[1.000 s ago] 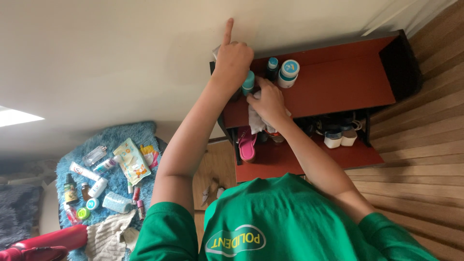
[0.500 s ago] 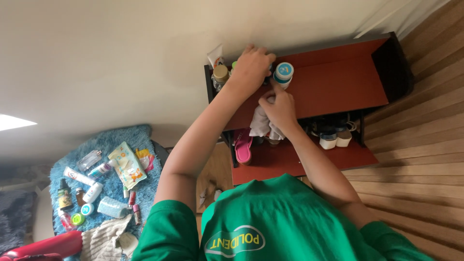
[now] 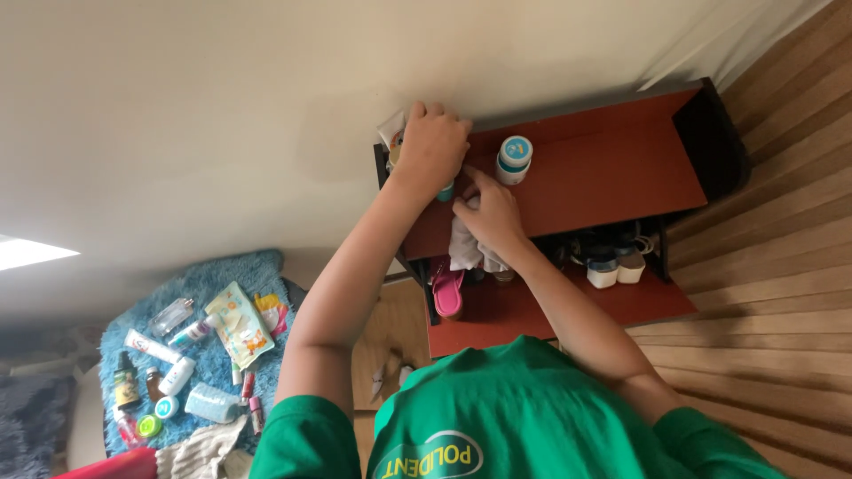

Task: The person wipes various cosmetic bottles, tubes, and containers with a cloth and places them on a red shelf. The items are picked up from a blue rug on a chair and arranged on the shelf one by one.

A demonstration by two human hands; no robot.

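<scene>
Two hands on red-brown shelf (image 3: 612, 177), left hand (image 3: 432, 142) gripping bottles, right hand (image 3: 490, 213) clutching white cloth (image 3: 463, 248)

Teal-capped bottle (image 3: 446, 189) upright on red-brown shelf (image 3: 603, 177).

just the one view here, a head cam, though it sits well above the person and looks almost straight down, so the green shirt (image 3: 524, 408) fills the near bottom edge and both arms reach away up the frame. the red-brown shelf unit (image 3: 603, 168) against the pale wall sits far, centre-right, at about arm's length. the blue rug (image 3: 213, 355) lies low on the left, wood floor (image 3: 772, 266) on the right. no second view to share anything with.
</scene>
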